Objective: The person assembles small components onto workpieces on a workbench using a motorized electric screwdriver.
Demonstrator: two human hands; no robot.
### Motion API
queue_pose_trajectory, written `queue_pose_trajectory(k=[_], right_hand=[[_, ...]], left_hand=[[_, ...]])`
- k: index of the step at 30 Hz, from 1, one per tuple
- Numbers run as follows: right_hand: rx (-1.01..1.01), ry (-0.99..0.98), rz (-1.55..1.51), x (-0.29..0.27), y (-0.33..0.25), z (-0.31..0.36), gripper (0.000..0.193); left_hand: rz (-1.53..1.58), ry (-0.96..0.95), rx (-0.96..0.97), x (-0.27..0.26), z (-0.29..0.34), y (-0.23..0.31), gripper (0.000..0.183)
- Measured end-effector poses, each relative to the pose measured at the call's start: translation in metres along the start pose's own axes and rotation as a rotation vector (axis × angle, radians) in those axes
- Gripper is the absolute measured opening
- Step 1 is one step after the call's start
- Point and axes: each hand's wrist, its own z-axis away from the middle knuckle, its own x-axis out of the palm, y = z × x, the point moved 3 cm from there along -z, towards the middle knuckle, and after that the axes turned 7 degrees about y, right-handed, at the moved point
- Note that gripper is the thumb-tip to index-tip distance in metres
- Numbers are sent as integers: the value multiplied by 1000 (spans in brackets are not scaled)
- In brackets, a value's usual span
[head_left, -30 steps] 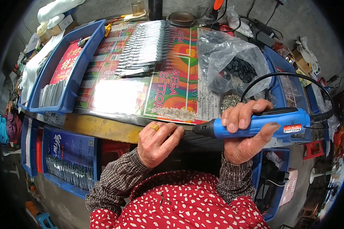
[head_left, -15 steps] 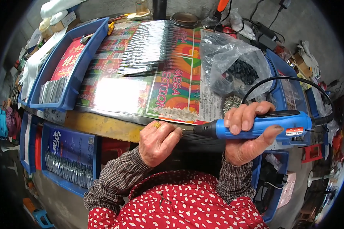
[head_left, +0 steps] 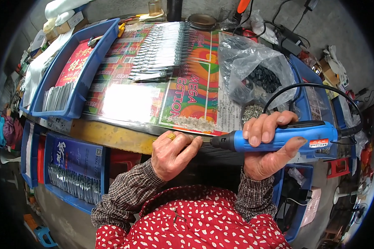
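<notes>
My right hand (head_left: 264, 151) is wrapped round the blue body of an electric screwdriver (head_left: 291, 135), which lies level with its black nose toward the left. My left hand (head_left: 170, 155), a yellow ring on one finger, is closed in a pinch right at that nose. Whatever the pinch holds is hidden behind the fingers. Both hands are at the near edge of the table. Beyond them lies a long row of slim silver-white pieces (head_left: 162, 50) with dark ends, side by side on a colourful printed sheet (head_left: 191, 91).
An open clear plastic bag (head_left: 253, 54) holds small dark parts, with a heap of tiny metal pieces (head_left: 252, 112) in front of it. A blue tray (head_left: 81, 95) of slim pieces stands at left. Another blue bin (head_left: 72, 199) sits below. The screwdriver's black cable (head_left: 316, 85) arcs over the right side.
My left hand's fingertips have shifted slightly right, closer to the screwdriver's nose, covering more of the thin rod seen there before. My right hand and the screwdriver have hardly moved.
</notes>
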Motion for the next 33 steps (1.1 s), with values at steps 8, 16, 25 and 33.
queue_pose_trajectory(k=[8,16,25,33], right_hand=[[-7,20,-6,-2,-2,-1,50],[-28,37,12,-4,-4,-1,49],[-23,47,21,-4,-4,-1,50],[-18,39,24,-5,-4,-1,50]], left_hand=[[-34,-33,34,-1,2,0,26],[9,-27,31,-2,2,0,25],[9,-26,45,-5,-1,2,21],[16,-20,46,-4,0,1,24]])
